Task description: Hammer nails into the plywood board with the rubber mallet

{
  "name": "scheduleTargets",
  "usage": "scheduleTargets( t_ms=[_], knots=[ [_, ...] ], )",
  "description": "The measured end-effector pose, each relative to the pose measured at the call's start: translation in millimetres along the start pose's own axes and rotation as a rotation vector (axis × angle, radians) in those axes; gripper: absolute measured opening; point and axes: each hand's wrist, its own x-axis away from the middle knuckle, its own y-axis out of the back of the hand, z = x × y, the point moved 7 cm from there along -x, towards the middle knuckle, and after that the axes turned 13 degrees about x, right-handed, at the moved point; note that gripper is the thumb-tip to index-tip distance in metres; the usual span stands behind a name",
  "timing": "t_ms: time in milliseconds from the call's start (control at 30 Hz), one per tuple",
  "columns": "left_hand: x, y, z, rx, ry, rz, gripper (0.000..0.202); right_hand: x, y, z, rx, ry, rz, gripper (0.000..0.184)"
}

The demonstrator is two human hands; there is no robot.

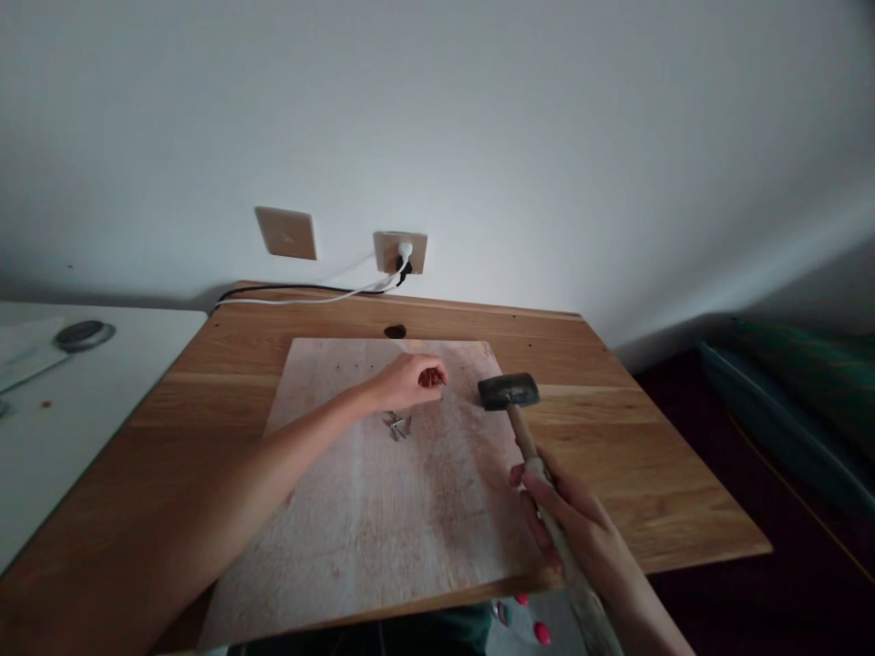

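Observation:
My left hand (408,381) pinches a small nail (441,392) between thumb and fingertips, its tip at the surface of a pale plywood board (383,510). Just below that wrist, a small heap of loose nails (396,425) lies on the board. Several dark dots, nails or holes, form a row near the board's far edge. Wrapped round the wooden handle of a hammer with a dark, blocky head (509,391), my right hand (567,510) is over the board's right edge. The hammer head is raised to the right of the nail, apart from it.
Beneath the board is a wooden desk (656,492) against a white wall. Cables run from a wall socket (400,252) along its back edge. A white table (102,428) adjoins on the left, with a dark round object (80,334). Cushions (786,410) lie at right.

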Motion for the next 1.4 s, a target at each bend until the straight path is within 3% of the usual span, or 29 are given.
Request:
scheduleTargets(
  t_ms=[133, 300, 600, 1400],
  knots=[
    [-1.7, 9.4, 3.3, 0.097, 0.002, -0.148, 0.009, -17.5, 4.0, 14.7, 0.519, 0.156, -0.088, 0.075],
    [-0.2, 10.8, 1.7, 0.030, 0.006, -0.155, 0.011, -19.0, -2.0, 22.6, 0.728, 0.336, -0.228, 0.061],
    [0.6, 1.6, 5.0, -0.026, -0.042, -0.087, 0.014, -11.7, -1.0, 24.1, 0.728, 0.207, -0.280, 0.072],
    [1.2, 0.5, 6.9, 0.020, -0.034, -0.098, 0.018, -10.1, -1.4, 27.3, 0.761, 0.221, -0.336, 0.069]
  ],
)
